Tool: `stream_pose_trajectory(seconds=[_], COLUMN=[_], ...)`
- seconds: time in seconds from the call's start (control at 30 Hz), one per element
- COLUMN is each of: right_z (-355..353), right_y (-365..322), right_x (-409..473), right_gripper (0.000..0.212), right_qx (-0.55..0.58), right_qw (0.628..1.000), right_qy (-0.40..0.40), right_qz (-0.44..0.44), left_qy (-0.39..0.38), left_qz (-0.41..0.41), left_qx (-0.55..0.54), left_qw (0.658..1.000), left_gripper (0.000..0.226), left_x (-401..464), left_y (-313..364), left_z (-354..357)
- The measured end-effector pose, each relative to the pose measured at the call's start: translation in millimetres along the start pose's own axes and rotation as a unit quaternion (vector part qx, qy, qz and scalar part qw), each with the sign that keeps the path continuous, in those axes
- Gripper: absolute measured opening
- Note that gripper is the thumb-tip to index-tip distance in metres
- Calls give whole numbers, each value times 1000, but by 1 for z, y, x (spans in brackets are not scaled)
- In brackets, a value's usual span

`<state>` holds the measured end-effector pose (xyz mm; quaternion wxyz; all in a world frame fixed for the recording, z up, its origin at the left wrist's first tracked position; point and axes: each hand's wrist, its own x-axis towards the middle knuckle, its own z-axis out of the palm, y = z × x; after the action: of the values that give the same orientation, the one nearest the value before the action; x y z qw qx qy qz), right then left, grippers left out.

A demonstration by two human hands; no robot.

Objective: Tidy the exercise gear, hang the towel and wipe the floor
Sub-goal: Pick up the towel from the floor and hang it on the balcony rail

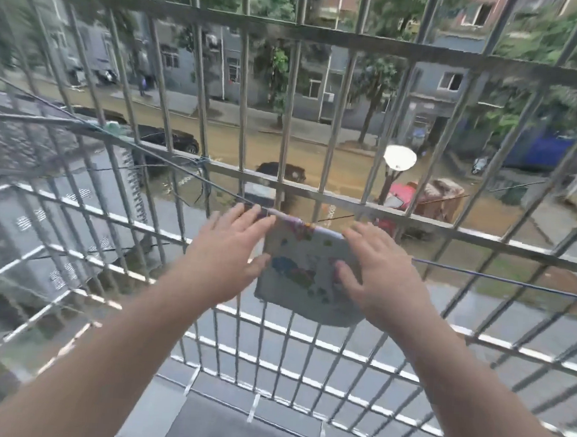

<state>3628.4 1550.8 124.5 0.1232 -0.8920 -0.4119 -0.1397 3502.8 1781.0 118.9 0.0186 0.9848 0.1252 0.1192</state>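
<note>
Head view: the towel [305, 274] hangs folded over a thin line [481, 274] inside the window grille [327, 36], just below centre. Left hand [225, 251] at nine o'clock and right hand [377, 275] at three o'clock rest spread-fingered, seemingly flat against it; motion blur softens detail.

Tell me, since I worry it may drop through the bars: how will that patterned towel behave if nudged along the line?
The patterned towel is probably floppy: it drapes over the thin line and its lower edge sags. It looks small and thin, so likely light. Nothing visibly pins it, so a nudge may slide it; the left hand and right hand flank it.
</note>
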Motion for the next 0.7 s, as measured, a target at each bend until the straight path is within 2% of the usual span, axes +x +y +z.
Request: stream_pose_trajectory(seconds=[0.17,0.3,0.5,0.63,0.7], right_z=[44,75,112,121,122], right_y=[-59,-113,-215,-284,-318], right_x=[-36,-57,-126,-195,-230], right_gripper=[63,65,68,66,68], right_qx=[27,21,50,78,81], right_qw=[993,973,919,863,829], right_qy=[-74,-149,-232,-266,-269], right_qz=[-93,-175,-316,-422,-483], left_qy=[-23,-73,-76,-72,-72], left_qz=[-129,-243,-432,-523,-568], left_qx=[35,43,-15,-17,-24], left_qw=[991,966,899,849,820], left_gripper=[65,66,66,58,63], left_x=[-104,-212,-369,-472,-524], left_y=[-4,-19,-22,7,29], left_z=[16,31,44,52,53])
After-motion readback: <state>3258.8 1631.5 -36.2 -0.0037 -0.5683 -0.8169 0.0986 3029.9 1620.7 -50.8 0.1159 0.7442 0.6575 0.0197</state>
